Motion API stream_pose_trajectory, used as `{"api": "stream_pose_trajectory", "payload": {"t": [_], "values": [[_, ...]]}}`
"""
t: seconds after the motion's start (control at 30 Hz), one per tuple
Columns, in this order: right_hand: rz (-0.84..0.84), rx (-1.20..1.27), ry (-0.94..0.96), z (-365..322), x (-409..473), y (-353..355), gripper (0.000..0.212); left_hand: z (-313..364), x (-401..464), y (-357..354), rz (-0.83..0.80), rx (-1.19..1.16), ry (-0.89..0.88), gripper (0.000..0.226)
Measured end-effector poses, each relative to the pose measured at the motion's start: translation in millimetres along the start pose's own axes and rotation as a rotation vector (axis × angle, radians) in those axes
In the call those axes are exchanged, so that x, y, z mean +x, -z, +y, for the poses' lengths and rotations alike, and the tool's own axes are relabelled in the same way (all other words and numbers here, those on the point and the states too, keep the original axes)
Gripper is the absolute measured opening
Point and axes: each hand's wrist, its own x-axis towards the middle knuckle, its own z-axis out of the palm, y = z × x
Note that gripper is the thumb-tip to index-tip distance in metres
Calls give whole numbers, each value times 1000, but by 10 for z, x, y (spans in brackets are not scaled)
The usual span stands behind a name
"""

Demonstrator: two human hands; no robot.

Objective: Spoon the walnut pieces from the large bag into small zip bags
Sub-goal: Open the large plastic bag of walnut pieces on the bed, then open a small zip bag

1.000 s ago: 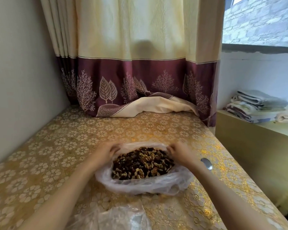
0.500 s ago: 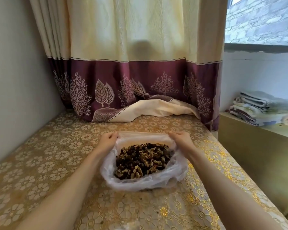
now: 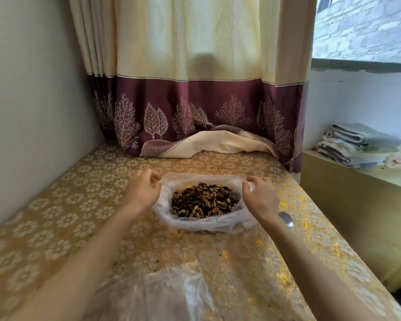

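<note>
A cream curtain (image 3: 195, 54) with a wine-red band of leaf and tree patterns hangs across the back of the room, and its hem is bunched on the far end of the desk (image 3: 67, 216). The desk is covered with a gold floral cloth and runs from the plain wall on the left towards the window (image 3: 366, 28) on the right, through which a brick wall shows. Below the window, a low ledge carries a stack of folded towels (image 3: 357, 144).

Around the middle of the desk sits the large bag (image 3: 206, 224), clear plastic, with its mouth spread wide. The walnut pieces (image 3: 204, 200) fill it in a dark brown heap. The person's left hand (image 3: 142, 191) grips the bag's left rim, fingers curled round the plastic. The right hand (image 3: 261, 198) does the same at the right rim, pinching the edge with curled fingers. Both forearms reach in from the near edge.

Nearer the person, at the bottom, lies a crumpled heap of clear plastic (image 3: 171, 295); whether these are the small zip bags I cannot tell. A metal spoon (image 3: 286, 219) lies on the cloth just beside the right wrist, only its bowl showing.
</note>
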Motion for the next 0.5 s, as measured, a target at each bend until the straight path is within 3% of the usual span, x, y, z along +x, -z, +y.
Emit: {"api": "stream_pose_trajectory", "payload": {"t": [0.1,0.2,0.27,0.33,0.5], "values": [[-25,158,99,-170,-388,118,22,85,-381,215,-338,-77,-43,3],[-338,236,218,-284,-803,173,19,103,-792,305,-673,42,-87,13],[-533,224,301,-308,-1061,141,18,68,-1014,311,-744,98,-75,27],[-601,141,393,-285,-1270,49,25,24,-1183,303,-757,127,-61,34],[-413,-86,588,-181,-1522,-104,35,11,-1346,250,-755,124,-25,30]]}}
